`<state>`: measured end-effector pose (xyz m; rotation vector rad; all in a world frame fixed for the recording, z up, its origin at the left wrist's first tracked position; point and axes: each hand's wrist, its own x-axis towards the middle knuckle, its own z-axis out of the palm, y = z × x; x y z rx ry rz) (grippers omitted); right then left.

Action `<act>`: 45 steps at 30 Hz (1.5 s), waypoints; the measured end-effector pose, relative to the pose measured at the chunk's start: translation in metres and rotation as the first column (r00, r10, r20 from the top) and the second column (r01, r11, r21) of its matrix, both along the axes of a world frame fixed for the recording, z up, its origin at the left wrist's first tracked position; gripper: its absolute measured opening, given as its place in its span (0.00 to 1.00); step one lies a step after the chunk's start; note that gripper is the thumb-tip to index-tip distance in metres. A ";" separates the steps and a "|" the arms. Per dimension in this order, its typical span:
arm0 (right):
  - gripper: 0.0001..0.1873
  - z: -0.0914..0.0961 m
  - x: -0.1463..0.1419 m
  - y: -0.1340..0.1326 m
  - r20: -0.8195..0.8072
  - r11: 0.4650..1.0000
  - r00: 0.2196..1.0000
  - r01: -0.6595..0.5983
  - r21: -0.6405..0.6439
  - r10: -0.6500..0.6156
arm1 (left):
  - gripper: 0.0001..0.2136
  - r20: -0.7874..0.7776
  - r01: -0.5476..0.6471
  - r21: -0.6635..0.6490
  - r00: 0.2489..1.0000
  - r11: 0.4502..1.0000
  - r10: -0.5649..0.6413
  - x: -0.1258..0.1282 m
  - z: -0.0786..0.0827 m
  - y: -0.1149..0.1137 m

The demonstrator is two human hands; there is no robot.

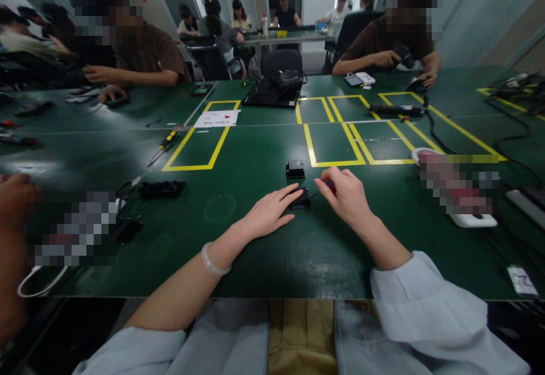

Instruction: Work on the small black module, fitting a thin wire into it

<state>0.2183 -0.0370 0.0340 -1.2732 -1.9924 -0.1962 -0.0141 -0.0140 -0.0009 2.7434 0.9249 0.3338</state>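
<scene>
My left hand (pixel 269 211) lies with its fingers stretched out, the fingertips resting on a small black box-like part (pixel 303 200) on the green table. My right hand (pixel 346 196) is closed in a pinch just right of that part. From its fingers a thin dark shaft (pixel 314 195) points toward the part's right side; the rest of this small tool is mostly hidden by the hand. A second small black box-like part (pixel 295 169) stands just behind the first, apart from both hands.
Yellow tape rectangles (pixel 336 163) mark the green table (pixel 255 273). A yellow-black screwdriver (pixel 168 139) and a black ridged part (pixel 162 189) lie to the left. A blurred device on a white base (pixel 472 220) is at right. Co-workers sit opposite; another person's arm (pixel 15 238) is at far left.
</scene>
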 end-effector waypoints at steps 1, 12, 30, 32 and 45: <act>0.10 0.000 0.000 0.000 0.000 1.000 1.000 0.000 -0.001 0.000 | 0.31 -0.001 -0.001 -0.001 1.000 1.000 0.001 0.000 0.000 0.000; 0.07 -0.003 -0.002 0.002 -0.060 1.000 0.998 0.015 -0.014 -0.016 | 0.30 0.007 0.005 0.000 1.000 1.000 -0.005 0.000 -0.001 0.000; 0.07 -0.006 -0.001 0.003 -0.050 0.999 0.998 0.025 -0.045 -0.027 | 0.31 0.006 0.001 -0.001 1.000 1.000 -0.001 -0.001 -0.001 0.000; 0.06 -0.006 -0.001 0.003 -0.051 0.999 0.998 0.022 -0.038 -0.024 | 0.30 0.004 0.003 -0.001 1.000 1.000 -0.003 0.000 0.000 0.000; 0.09 -0.004 0.001 0.002 -0.012 1.000 1.000 0.020 0.003 -0.020 | 0.31 -0.012 0.003 0.010 1.000 1.000 -0.003 0.000 -0.002 0.001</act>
